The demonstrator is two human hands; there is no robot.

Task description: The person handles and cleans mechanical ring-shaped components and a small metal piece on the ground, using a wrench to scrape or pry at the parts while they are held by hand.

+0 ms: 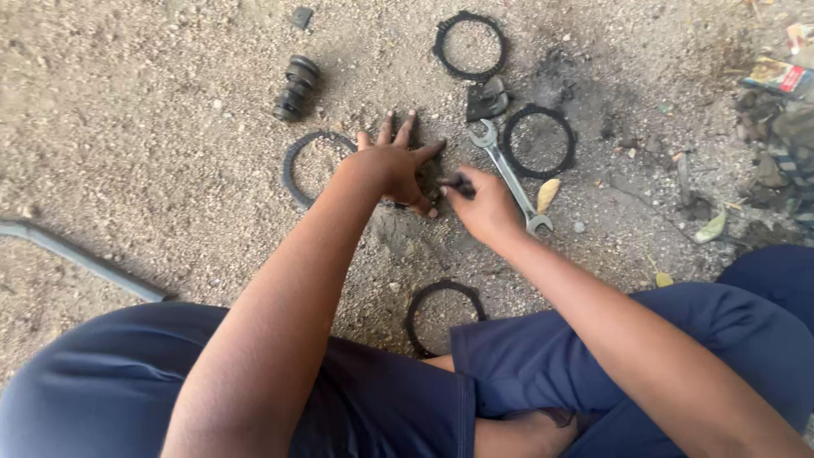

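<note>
What lay under the left hand point(397, 170) was hard to make out: a dark, greasy part point(429, 180) at the middle of the frame showed only as a sliver past the thumb, the hand pressed flat on it with fingers spread. The right hand point(485, 206), just beside it, was pinched shut on a small dark tool point(459, 181) whose tip pointed at that hidden part; its kind could not be told. The two hands were close but not touching. A grey pipe point(80, 260) ran off the left edge, its length cut away. At the upper right edge a flat printed packet point(782, 77) in red, white and yellow lay among litter, partly cut off by the frame. Four dark toothed rings lay on the gravel ground point(144, 136): one ring at top centre point(470, 46), one ring right of centre point(538, 141), one ring by the left hand point(312, 166) with its right side covered by the wrist, and one ring at the knees point(443, 315), its lower arc hidden by blue shorts point(102, 390). There was one bright spanner point(510, 175), touching the right hand's knuckles, one ribbed black cylinder point(297, 86) at upper left, and one dark lump of metal point(487, 99) above the spanner.
</note>
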